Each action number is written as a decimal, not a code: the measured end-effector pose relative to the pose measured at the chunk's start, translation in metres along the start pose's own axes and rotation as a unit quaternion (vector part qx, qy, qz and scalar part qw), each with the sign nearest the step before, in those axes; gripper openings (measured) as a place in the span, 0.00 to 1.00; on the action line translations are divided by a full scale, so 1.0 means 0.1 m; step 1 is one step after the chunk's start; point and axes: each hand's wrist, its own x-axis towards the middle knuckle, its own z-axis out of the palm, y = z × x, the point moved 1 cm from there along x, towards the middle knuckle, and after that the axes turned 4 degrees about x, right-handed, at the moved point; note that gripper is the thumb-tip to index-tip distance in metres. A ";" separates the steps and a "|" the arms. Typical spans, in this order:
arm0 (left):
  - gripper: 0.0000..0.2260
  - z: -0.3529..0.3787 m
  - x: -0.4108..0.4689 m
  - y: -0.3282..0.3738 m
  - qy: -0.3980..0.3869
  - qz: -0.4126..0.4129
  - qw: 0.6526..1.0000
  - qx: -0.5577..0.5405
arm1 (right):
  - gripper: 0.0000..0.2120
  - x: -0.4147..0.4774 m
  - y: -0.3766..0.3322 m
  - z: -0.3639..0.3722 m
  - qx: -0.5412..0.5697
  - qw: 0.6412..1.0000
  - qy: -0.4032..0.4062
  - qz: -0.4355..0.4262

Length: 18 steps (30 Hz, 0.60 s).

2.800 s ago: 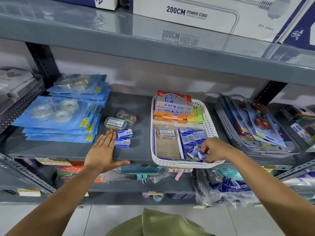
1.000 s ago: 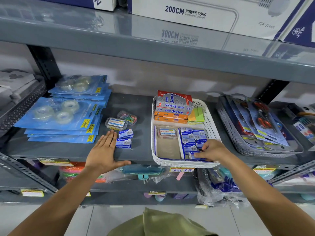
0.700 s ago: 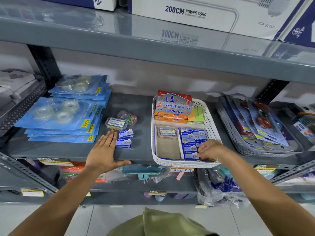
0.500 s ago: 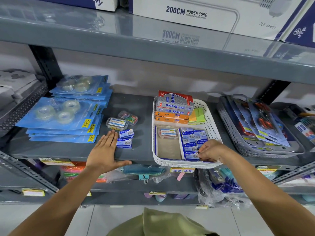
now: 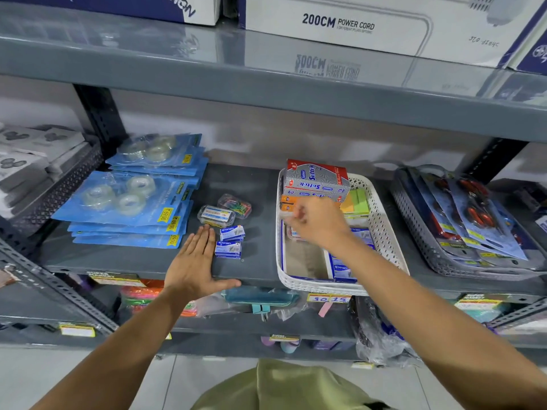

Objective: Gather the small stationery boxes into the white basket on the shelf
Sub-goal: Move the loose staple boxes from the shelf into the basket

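Two small blue stationery boxes (image 5: 232, 232) (image 5: 228, 250) lie on the grey shelf, left of the white basket (image 5: 383, 214). My left hand (image 5: 194, 263) rests flat on the shelf edge with fingers apart, its fingertips beside those boxes. My right hand (image 5: 318, 223) is blurred over the middle of the basket with curled fingers; I cannot tell whether it holds anything. More blue boxes (image 5: 340, 267) sit in the basket's front right, partly under my forearm. Two clear plastic cases (image 5: 216, 216) (image 5: 235, 204) lie behind the loose boxes.
Red and grey Softek boxes (image 5: 313, 179) and sticky notes (image 5: 356, 201) fill the basket's back. Blue tape packs (image 5: 127, 199) are stacked at the left. A grey basket of scissors packs (image 5: 461, 220) stands at the right. An upper shelf (image 5: 266, 81) hangs overhead.
My right hand has left the basket's front right corner and moved up and to the left over its middle. The left hand and the loose blue boxes have stayed put.
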 end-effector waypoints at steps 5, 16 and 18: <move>0.63 -0.02 0.01 0.02 -0.005 -0.010 1.000 0.006 | 0.12 0.03 -0.57 0.51 -0.051 0.978 -0.063 -0.191; 0.64 -0.02 0.03 -0.02 -0.026 -0.015 0.999 0.016 | 0.17 0.12 -0.72 1.10 -0.169 0.952 -0.106 -0.233; 0.64 0.01 0.03 -0.03 -0.019 -0.012 1.000 0.018 | 0.17 0.14 -0.73 1.11 -0.164 0.952 -0.108 -0.235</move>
